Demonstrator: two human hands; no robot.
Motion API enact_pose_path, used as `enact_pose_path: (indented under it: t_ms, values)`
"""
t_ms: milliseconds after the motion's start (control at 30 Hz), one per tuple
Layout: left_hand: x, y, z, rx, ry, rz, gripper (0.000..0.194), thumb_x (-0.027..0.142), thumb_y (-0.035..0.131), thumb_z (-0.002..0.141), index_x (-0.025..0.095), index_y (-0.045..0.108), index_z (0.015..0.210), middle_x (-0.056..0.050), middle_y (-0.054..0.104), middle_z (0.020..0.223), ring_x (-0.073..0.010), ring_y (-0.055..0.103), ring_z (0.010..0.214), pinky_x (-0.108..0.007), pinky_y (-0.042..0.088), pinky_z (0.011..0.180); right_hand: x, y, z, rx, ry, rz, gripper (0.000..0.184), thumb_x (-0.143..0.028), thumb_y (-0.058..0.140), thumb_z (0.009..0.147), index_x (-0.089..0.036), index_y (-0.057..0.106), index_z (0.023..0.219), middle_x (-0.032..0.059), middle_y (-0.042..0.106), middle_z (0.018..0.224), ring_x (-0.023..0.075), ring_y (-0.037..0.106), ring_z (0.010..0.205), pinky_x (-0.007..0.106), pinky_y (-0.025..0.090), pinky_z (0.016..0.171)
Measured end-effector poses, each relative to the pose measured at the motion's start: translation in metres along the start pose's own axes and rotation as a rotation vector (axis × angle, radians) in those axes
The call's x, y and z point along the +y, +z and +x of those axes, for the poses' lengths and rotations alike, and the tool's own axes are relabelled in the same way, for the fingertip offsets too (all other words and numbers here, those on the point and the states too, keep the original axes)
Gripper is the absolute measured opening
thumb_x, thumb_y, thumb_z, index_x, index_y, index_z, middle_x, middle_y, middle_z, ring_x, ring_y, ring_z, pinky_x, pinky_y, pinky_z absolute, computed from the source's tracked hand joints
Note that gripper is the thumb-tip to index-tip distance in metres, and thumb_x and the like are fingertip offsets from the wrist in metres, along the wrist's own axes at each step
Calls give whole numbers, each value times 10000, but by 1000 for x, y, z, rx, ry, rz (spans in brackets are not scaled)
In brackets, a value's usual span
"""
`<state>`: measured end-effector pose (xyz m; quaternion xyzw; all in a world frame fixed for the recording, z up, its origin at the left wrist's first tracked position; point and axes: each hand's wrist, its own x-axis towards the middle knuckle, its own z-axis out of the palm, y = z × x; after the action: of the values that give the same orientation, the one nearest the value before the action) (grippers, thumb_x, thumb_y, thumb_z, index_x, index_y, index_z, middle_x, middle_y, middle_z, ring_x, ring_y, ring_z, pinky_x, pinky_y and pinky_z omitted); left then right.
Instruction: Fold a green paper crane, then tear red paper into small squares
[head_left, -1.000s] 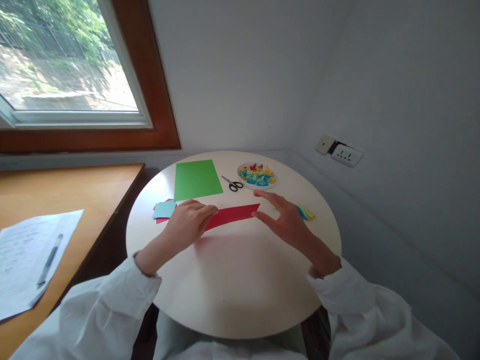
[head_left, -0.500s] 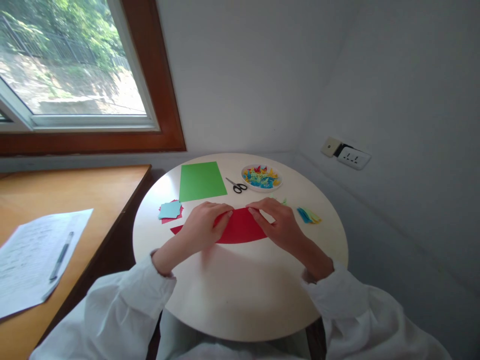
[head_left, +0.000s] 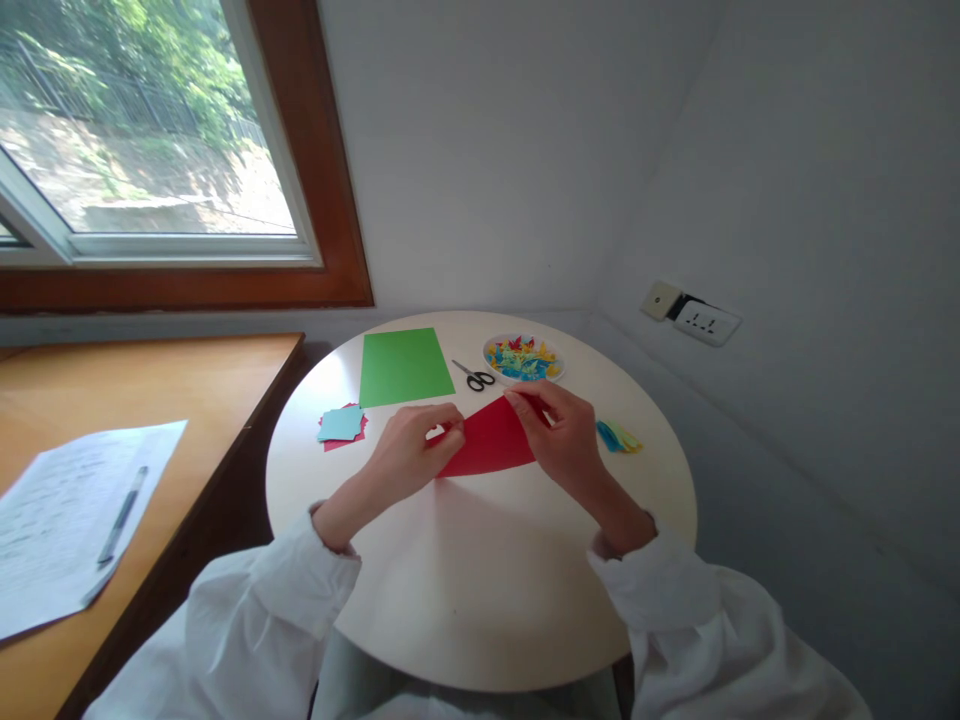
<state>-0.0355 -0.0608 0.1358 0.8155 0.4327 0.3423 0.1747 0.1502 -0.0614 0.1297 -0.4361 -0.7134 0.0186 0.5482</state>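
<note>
A sheet of red paper point(head_left: 491, 440) is held up over the front half of the round table, its right side higher than its left. My left hand point(head_left: 420, 445) pinches its left part between thumb and fingers. At the upper right corner my right hand point(head_left: 559, 430) grips the same sheet, thumb towards me. Both hands hide parts of its edges. Just beyond the paper lie black-handled scissors point(head_left: 475, 377), with a green paper sheet point(head_left: 407, 367) to their left. A white plate point(head_left: 561, 375) of colourful small paper pieces stands behind my right hand.
On the round white table point(head_left: 480, 610), light-blue and red paper squares point(head_left: 341, 424) lie at left, and blue, green and yellow paper pieces point(head_left: 618, 437) at right. A wooden desk point(head_left: 217, 380) on the left bears written sheets point(head_left: 67, 520) and a pen point(head_left: 123, 515).
The red paper has tilted, its right end rising with my right hand. Its left strip, seen earlier beyond my left wrist, no longer shows there. My left hand has shifted slightly.
</note>
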Motion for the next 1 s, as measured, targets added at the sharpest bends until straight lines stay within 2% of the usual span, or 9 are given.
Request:
enact_pose_path:
  t_ms: [133, 333, 567, 833, 933, 1000]
  values:
    - [0, -3, -1, 21, -1, -15, 172, 146, 404, 726, 172, 549, 636, 3, 616, 648, -117, 529, 577, -217, 362, 521, 2, -5, 6, 45, 16, -27, 154, -290, 530, 841, -214, 631, 752, 31, 707, 758, 172, 646, 688, 280, 507, 629]
    - [-2, -7, -2, 51, -10, -11, 168, 170, 404, 724, 173, 556, 652, -6, 632, 672, -124, 536, 596, -230, 380, 541, 7, -17, 16, 108, 43, -41, 143, -290, 546, 831, -212, 646, 764, 25, 710, 776, 179, 653, 723, 304, 519, 685]
    - [-12, -6, -4, 67, 10, 22, 166, 179, 418, 725, 178, 553, 629, 3, 629, 639, -129, 543, 608, -240, 399, 568, 24, -36, 25, 201, 67, -77, 134, -292, 573, 809, -201, 654, 752, 20, 702, 744, 173, 650, 699, 303, 523, 666]
    - [-22, -11, -11, 111, 17, 42, 172, 225, 464, 768, 187, 598, 666, 5, 658, 664, -129, 575, 626, -246, 434, 598, 45, -57, 28, 292, 92, -107, 148, -352, 605, 790, -228, 649, 722, 26, 679, 671, 176, 622, 584, 297, 495, 522]
    - [-29, -18, -13, 139, -31, -5, 192, 227, 470, 761, 194, 630, 659, 2, 672, 651, -128, 571, 601, -244, 443, 573, 51, -61, 26, 344, 87, -115, 173, -388, 597, 798, -235, 645, 731, 31, 668, 654, 182, 606, 553, 307, 478, 487]
    - [-33, -21, -14, 175, -110, -91, 197, 230, 477, 751, 189, 637, 645, -6, 674, 645, -132, 573, 592, -252, 455, 566, 52, -62, 24, 368, 84, -137, 182, -396, 591, 804, -235, 643, 737, 34, 665, 653, 185, 604, 555, 311, 476, 489]
